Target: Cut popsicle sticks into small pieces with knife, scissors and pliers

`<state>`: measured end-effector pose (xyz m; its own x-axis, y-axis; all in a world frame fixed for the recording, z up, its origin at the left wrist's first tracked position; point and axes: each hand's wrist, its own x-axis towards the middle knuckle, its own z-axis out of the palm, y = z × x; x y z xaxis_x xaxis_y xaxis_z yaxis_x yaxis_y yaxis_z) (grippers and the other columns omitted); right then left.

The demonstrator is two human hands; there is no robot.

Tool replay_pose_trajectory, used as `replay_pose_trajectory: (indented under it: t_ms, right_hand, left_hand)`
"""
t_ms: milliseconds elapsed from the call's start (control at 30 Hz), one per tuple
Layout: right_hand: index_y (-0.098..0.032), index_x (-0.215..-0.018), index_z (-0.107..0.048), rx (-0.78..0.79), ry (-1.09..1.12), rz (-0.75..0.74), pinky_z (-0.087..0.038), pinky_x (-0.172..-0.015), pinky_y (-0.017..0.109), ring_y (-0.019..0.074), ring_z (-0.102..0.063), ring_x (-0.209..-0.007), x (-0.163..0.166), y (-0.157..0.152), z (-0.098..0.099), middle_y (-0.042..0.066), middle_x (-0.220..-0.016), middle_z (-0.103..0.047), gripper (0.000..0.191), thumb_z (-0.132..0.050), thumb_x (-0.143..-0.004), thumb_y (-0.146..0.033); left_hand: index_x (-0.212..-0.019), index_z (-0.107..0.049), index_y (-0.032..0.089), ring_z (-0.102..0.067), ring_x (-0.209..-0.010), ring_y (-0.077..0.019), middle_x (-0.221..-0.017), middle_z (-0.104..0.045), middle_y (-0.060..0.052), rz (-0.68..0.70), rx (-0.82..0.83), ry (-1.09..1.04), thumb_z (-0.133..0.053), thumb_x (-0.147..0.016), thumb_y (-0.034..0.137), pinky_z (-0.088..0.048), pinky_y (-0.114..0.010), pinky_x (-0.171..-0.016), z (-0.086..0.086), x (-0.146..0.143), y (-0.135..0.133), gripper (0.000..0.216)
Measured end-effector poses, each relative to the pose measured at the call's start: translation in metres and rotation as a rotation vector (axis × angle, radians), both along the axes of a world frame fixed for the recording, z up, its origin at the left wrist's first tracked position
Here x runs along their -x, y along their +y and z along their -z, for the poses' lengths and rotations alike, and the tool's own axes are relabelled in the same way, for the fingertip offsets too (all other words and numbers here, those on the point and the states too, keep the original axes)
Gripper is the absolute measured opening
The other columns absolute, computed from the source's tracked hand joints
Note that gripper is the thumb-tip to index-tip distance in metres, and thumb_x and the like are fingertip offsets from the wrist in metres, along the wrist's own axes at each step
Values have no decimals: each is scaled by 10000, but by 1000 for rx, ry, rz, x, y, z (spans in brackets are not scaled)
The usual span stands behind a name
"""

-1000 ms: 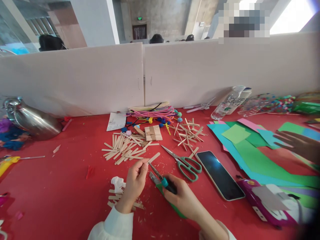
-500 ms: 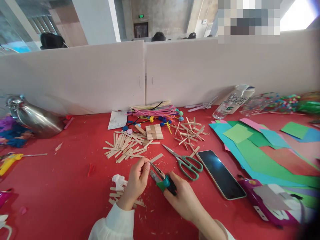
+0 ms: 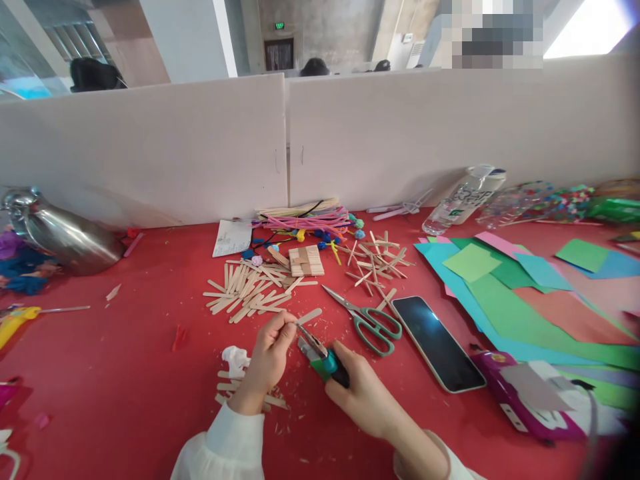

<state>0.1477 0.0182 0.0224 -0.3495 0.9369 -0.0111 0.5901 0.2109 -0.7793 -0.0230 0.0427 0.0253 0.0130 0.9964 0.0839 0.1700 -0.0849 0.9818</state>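
My left hand [image 3: 274, 350] is closed in a pinch, thumb against forefinger. Whatever small piece it grips is hidden by the fingertips. In my right hand [image 3: 361, 387] is a pair of pliers [image 3: 329, 362] with teal and black handles, its narrow jaws reaching to the left fingertips. Below the pliers shows a green utility knife [image 3: 311, 359]; whether it lies on the table or touches the hand, I cannot tell. Just past the fingertips lies one wooden craft stick [image 3: 309, 317]. Green-handled scissors [image 3: 375, 327] rest open, right of the hands.
Craft sticks [image 3: 245, 290] are heaped ahead, beside a bundled stack [image 3: 307, 261] and thin split sticks [image 3: 377, 260]. A phone [image 3: 437, 343], coloured paper [image 3: 500, 287] and a magenta device [image 3: 520, 407] lie right. A steel jug [image 3: 75, 233] and yellow-handled screwdriver [image 3: 23, 320] are left.
The whole view has shifted slightly. Both hands keep nearly the same pose, with the plier tips still at the left fingertips.
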Motion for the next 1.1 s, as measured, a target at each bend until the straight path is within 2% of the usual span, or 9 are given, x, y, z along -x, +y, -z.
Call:
replay_pose_trajectory:
  t_ms: [300,700,867,1033,1100]
  right_hand:
    - [-227,-779,-365,3,-27,45,-331,-578,270,174,-442,-602,3,3,5,-12,-673,-458,161,-417,-643,-158]
    - [-248,-710,-297,30,-16,-22,-304,-524,241,146,-401,-556,-2,5,1,-44,-628,-402,164,-410,-637,-155]
    - [-244,-741,-313,4,-53,25,-315,-557,261,166,-425,-576,0,2,4,-26,-646,-425,168,-411,-632,-162]
    - [-225,-813,-334,-12,-82,91,-331,-626,311,216,-468,-680,5,-2,7,38,-741,-484,190,-410,-642,-189]
    - [-229,-793,-318,1,-76,80,-319,-602,299,197,-443,-642,5,-3,5,19,-709,-462,179,-407,-643,-189]
  left_hand:
    - [-740,-492,202,-328,-532,-124,-592,-344,48,-40,-16,53,-410,-908,433,-306,-222,-511,-5,-3,-3,298]
    - [-701,-456,199,-305,-537,-116,-597,-322,54,3,-28,52,-428,-899,416,-289,-221,-506,-2,1,0,296]
    - [-729,-446,204,-332,-544,-122,-604,-348,50,-40,-76,92,-391,-928,383,-292,-226,-518,0,-4,-3,273]
    - [-755,-447,208,-344,-544,-126,-610,-367,49,-86,-120,120,-374,-941,350,-288,-231,-525,4,-10,-8,245]
    - [-747,-440,208,-335,-535,-123,-603,-351,51,-82,-121,116,-368,-943,358,-286,-227,-515,4,-10,-8,256]
